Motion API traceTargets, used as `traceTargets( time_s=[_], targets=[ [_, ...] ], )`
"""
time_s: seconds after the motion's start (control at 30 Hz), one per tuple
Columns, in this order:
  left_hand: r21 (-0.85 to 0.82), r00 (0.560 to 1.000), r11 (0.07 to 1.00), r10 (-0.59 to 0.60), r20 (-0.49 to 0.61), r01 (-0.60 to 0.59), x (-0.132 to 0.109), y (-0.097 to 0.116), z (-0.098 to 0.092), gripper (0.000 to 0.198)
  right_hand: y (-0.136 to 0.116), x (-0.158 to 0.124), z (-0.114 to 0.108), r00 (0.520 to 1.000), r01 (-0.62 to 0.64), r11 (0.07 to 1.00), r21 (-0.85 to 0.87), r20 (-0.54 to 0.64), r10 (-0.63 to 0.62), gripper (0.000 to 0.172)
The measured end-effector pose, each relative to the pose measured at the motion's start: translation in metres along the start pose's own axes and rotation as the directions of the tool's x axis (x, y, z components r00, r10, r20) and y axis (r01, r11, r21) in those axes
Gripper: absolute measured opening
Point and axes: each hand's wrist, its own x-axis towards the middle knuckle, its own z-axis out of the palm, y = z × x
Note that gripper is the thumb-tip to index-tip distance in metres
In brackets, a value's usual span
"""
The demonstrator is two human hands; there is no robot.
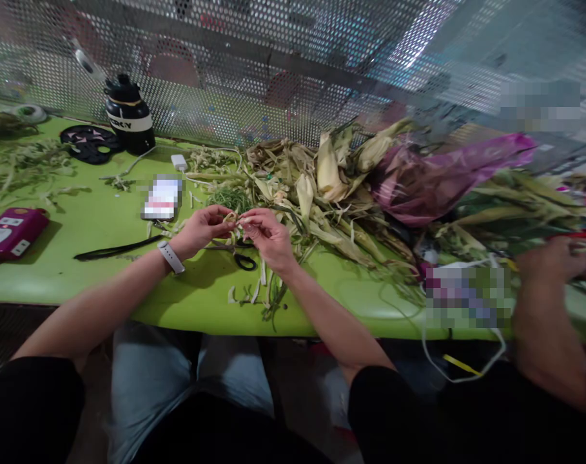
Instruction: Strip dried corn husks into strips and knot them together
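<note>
The left hand (203, 229) and right hand (268, 238) had their grips pinched on a pale strip (231, 217) above the mid-surface (186, 303), seemingly unfinished, scraps (244, 298) lying near, husks (329, 171) apparently left far right.

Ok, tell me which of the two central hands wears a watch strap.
The left hand: it wears the pale watch strap, while the right hand has none.

Possibly a workshop, green worktable (104, 283), corn husks (328, 169)
</note>
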Motion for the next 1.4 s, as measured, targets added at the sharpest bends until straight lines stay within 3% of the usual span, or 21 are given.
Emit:
traceTargets(
  time_s=[0.1, 0.27, 0.53, 1.23, 1.4],
  targets=[
    [0.034, 1.0, 0.999, 0.026, -0.005, -0.026, 0.0, 0.0, 0.0, 0.035, 0.0, 0.0, 0.001, 0.989, -0.134, 0.99, 0.053, 0.076, 0.13, 0.034],
    [0.095, 0.998, 0.994, 0.056, -0.008, -0.055, -0.002, 0.001, 0.0, 0.038, 0.001, 0.002, 0.003, 0.974, -0.225, 0.97, 0.098, 0.012, 0.225, 0.038],
    [0.15, 0.995, 0.984, 0.102, -0.002, -0.1, -0.004, -0.001, 0.005, 0.037, -0.001, -0.001, 0.001, 0.987, -0.161, 0.987, -0.03, 0.002, 0.161, 0.024],
    [0.089, 1.0, 0.996, 0.015, -0.022, -0.013, -0.006, -0.009, 0.006, 0.031, 0.005, -0.005, -0.002, 0.971, -0.228, 0.961, -0.157, 0.033, 0.236, 0.024],
    [0.083, 0.999, 0.996, 0.018, -0.047, -0.014, -0.007, -0.008, 0.007, 0.034, 0.005, -0.004, -0.003, 0.98, -0.193, 0.968, -0.16, 0.008, 0.197, 0.025]
  ],
)
